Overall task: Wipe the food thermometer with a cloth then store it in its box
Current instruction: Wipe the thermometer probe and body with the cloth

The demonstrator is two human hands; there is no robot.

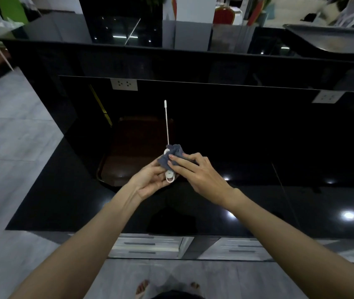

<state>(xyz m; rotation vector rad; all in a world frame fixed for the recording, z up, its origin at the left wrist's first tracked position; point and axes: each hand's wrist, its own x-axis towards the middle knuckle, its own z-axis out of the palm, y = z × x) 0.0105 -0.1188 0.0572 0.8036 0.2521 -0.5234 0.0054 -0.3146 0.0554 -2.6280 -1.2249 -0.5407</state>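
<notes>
Left hand: the left hand (150, 180) is palm up over the black glossy counter (258, 201), fingers curled around the white body of the food thermometer (169, 175), holding it above the surface.
Right hand: the right hand (195, 171) comes in from the right, its fingers pinching a grey-blue cloth (171, 155) against the thermometer body.
Food thermometer: held in the air above the middle of the counter, well in from its near edge; the white rounded end with a loop shows below the cloth, near the left palm.
Probe: the thin probe (166, 124) sticks out of the cloth, pointing away from the person, with a white cap at its far tip.
Cloth: bunched around the thermometer where body and probe meet, touching both hands.
Brown tray: a dark brown tray (126, 152) lies on the counter just behind and to the left of the hands.
Sockets: one wall socket (124, 84) sits on the back panel at left, another (327, 97) at right.
Box: cannot tell where it is.
</notes>
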